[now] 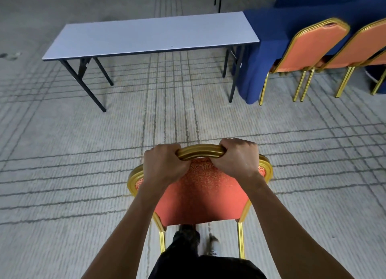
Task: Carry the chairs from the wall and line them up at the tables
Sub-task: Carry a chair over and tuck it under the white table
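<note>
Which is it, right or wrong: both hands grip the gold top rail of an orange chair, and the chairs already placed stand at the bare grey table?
Wrong in one respect. In the head view the left hand and right hand do grip the gold top rail of the orange chair, but the placed chairs stand at the blue-clothed table, not the bare grey table.

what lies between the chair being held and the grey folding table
Only bare patterned carpet lies between the held chair and the grey folding table, as the head view shows.

The hands (165,166) and forearms (125,226) are bare; dark trousers (188,249) and a blurred shoe (213,246) show.
</note>
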`<act>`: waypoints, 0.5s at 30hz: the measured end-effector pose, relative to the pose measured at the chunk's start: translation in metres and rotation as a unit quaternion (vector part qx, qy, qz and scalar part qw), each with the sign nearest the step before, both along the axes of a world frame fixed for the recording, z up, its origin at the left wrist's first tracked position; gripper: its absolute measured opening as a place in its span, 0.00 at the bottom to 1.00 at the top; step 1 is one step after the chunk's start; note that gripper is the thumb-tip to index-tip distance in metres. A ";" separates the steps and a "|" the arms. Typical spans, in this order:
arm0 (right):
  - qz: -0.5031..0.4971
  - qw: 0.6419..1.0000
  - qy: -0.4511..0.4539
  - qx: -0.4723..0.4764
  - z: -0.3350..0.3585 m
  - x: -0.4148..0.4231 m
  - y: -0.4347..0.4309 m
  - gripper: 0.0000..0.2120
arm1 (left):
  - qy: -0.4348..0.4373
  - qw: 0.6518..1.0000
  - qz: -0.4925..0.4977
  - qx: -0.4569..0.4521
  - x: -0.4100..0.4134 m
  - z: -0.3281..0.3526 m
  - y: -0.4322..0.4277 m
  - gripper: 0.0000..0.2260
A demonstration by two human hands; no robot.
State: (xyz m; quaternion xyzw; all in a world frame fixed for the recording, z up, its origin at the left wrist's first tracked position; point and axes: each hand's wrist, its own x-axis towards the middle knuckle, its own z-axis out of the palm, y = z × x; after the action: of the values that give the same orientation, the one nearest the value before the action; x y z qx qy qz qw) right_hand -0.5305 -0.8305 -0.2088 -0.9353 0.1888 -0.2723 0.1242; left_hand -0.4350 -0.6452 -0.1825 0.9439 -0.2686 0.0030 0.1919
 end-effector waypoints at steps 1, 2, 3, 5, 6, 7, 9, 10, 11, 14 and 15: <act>-0.001 1.000 0.000 -0.009 -0.002 0.019 -0.012 0.16 | -0.002 1.000 -0.003 0.004 0.021 -0.002 -0.012 0.18; -0.004 1.000 -0.004 -0.015 -0.004 0.033 -0.021 0.16 | 0.001 1.000 -0.006 0.004 0.037 -0.004 -0.021 0.17; -0.008 1.000 -0.008 -0.022 -0.005 0.052 -0.031 0.15 | 0.001 1.000 -0.009 0.003 0.056 -0.006 -0.031 0.17; -0.017 1.000 -0.005 -0.024 -0.006 0.090 -0.049 0.16 | 0.005 1.000 -0.016 0.001 0.095 -0.009 -0.050 0.16; -0.027 0.999 -0.004 -0.030 -0.005 0.110 -0.058 0.17 | -0.002 1.000 -0.020 0.001 0.117 -0.009 -0.061 0.16; -0.033 0.999 -0.003 -0.031 -0.004 0.125 -0.064 0.17 | -0.005 1.000 -0.024 0.001 0.135 -0.009 -0.068 0.16; -0.038 0.999 -0.003 -0.030 -0.003 0.156 -0.078 0.14 | 0.003 1.000 -0.031 -0.002 0.171 -0.006 -0.085 0.15; -0.042 0.999 -0.007 -0.030 -0.003 0.170 -0.086 0.13 | 0.003 0.999 -0.038 -0.002 0.188 -0.005 -0.094 0.15; -0.045 0.999 0.004 -0.019 -0.001 0.182 -0.093 0.12 | 0.008 0.999 -0.046 0.002 0.202 -0.004 -0.103 0.15; -0.060 0.998 0.003 -0.011 0.002 0.216 -0.118 0.12 | 0.007 0.998 -0.065 0.000 0.242 -0.002 -0.129 0.15; -0.063 0.998 0.001 -0.013 0.003 0.229 -0.129 0.12 | 0.003 0.998 -0.070 -0.003 0.256 -0.003 -0.140 0.15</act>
State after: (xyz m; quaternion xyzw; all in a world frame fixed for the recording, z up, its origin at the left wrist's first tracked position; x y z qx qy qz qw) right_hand -0.3014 -0.9591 -0.2062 -0.9233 0.2443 -0.2809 0.0947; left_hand -0.1793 -0.7857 -0.1856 0.9223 -0.3330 -0.0122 0.1957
